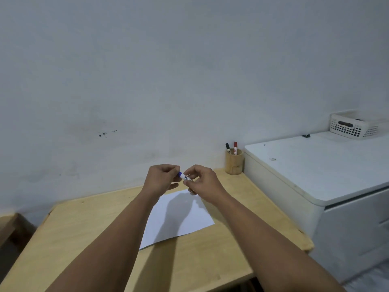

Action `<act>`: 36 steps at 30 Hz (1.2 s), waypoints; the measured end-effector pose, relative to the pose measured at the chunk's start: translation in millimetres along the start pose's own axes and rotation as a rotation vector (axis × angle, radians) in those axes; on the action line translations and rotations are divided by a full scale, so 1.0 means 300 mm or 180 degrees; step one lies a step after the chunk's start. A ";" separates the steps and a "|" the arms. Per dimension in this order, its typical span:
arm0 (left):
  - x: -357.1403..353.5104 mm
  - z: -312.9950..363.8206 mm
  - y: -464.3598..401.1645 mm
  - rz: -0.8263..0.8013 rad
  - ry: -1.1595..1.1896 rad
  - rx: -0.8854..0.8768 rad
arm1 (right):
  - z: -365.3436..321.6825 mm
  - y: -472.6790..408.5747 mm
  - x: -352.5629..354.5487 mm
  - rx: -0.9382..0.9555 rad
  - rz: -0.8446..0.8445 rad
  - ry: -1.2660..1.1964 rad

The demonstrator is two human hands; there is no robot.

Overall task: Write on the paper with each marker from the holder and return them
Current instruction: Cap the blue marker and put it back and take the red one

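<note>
Both my hands hold one blue marker (pixel 184 176) above the far edge of the white paper (pixel 179 220). My left hand (pixel 161 179) pinches the blue cap end, and my right hand (pixel 201 181) grips the white barrel. The marker lies roughly level between them; whether the cap is on or partly off is hidden by my fingers. The paper lies flat on the wooden table (pixel 84 228) and looks blank where it shows. A round wooden holder (pixel 234 162) stands at the table's far right corner with a black marker (pixel 228 148) and a red marker (pixel 235 147) upright in it.
A white cabinet (pixel 315 171) stands right of the table, close to the holder, with a white perforated basket (pixel 353 126) on its back corner. A grey wall runs behind the table. A wooden piece (pixel 8 226) shows at the far left.
</note>
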State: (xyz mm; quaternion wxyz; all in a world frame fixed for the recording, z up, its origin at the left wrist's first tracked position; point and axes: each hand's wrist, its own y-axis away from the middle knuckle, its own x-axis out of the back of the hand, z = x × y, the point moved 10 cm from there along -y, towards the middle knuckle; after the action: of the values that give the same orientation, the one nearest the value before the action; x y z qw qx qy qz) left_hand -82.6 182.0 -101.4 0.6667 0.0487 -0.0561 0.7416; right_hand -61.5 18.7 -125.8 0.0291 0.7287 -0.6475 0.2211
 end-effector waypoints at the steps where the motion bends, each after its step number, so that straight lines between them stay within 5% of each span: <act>1: -0.053 0.008 -0.016 -0.0138 -0.0098 -0.0008 | 0.026 -0.019 0.039 -0.0021 0.0050 0.0087; 5: -0.274 0.018 -0.146 -0.0333 -0.0510 -0.0211 | 0.111 -0.134 0.335 -0.0137 0.0787 0.0547; 9: -0.461 -0.008 -0.305 -0.0254 -0.1162 -0.0413 | 0.156 -0.231 0.690 -0.0170 0.1836 0.0128; 12: -0.591 -0.063 -0.414 -0.0258 -0.1322 -0.0401 | 0.158 -0.318 0.817 -0.0010 0.2048 0.0302; 24: -0.863 -0.182 -0.584 0.0113 -0.1316 -0.0738 | 0.435 -0.546 0.796 -0.0733 0.1691 0.0440; 30: -0.857 -0.192 -0.593 0.0173 -0.1386 -0.0805 | 0.455 -0.645 0.751 -0.1052 0.0848 0.1554; 36: -0.872 -0.186 -0.594 0.0108 -0.1472 -0.0737 | 0.456 -0.649 0.759 -0.1143 0.0799 0.1615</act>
State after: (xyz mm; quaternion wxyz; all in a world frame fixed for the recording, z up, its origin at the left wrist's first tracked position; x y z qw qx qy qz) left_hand 122.5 -48.5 -191.9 0.6247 0.1394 -0.2924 0.7105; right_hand 178.2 -207.1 -119.7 0.2899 0.5483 -0.7329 0.2796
